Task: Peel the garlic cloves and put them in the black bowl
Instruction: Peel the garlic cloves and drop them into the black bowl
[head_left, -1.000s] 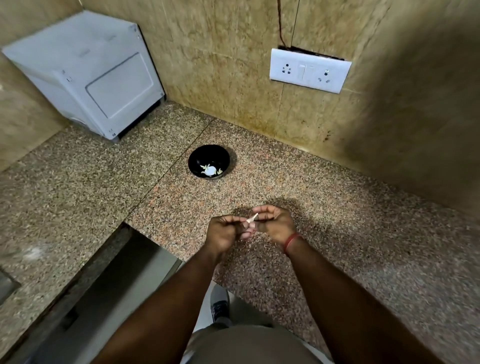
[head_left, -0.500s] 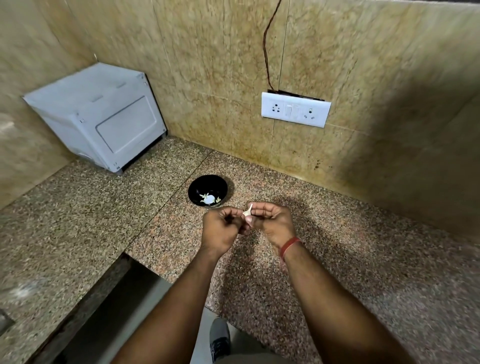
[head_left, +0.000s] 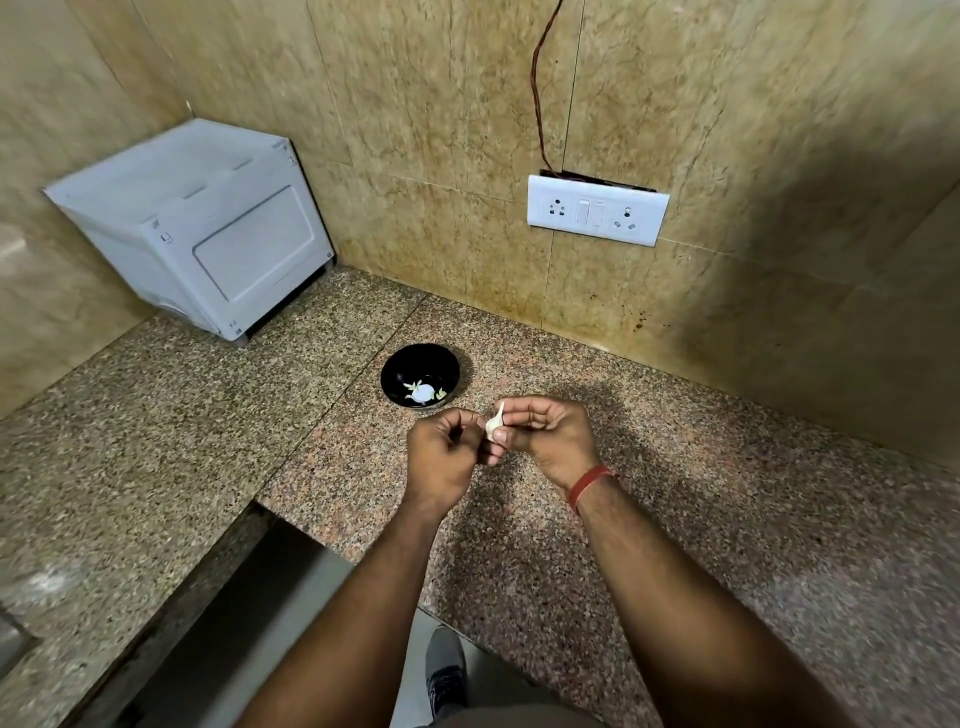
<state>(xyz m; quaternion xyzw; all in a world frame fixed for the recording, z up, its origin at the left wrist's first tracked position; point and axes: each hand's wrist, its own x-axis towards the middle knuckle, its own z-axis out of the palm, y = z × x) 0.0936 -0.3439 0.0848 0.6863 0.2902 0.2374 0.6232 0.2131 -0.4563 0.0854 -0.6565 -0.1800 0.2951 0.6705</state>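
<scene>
The right hand (head_left: 545, 441) pinches 1 garlic clove (head_left: 494, 423) between thumb and fingertips, its fingers curled round it; the clove stands with its thin tail up, just above the counter (head_left: 727, 519) and a little nearer the person than the bowl (head_left: 420, 382); it looks white and papery, so by my reading the skin is at least partly on, though the view is too small to be sure. The left hand (head_left: 441, 457) sits right against the clove from the other side, fingers curled inward; whether its fingertips have hold of the skin or only touch it I cannot tell.

The bowl rests on the counter just beyond the hands, close to the wall; inside it lie a pale rounded piece and a few small light scraps, probably garlic already dropped in, though peeled cloves and loose skin cannot be told apart here.

Judging from this, the task is under way but not finished; some garlic is in the bowl, and this clove is in the peeling step; what is left for it is stripping the skin and a short reach forward to drop it in. No other unpeeled cloves show on the counter, so how many remain cannot be said.
</scene>
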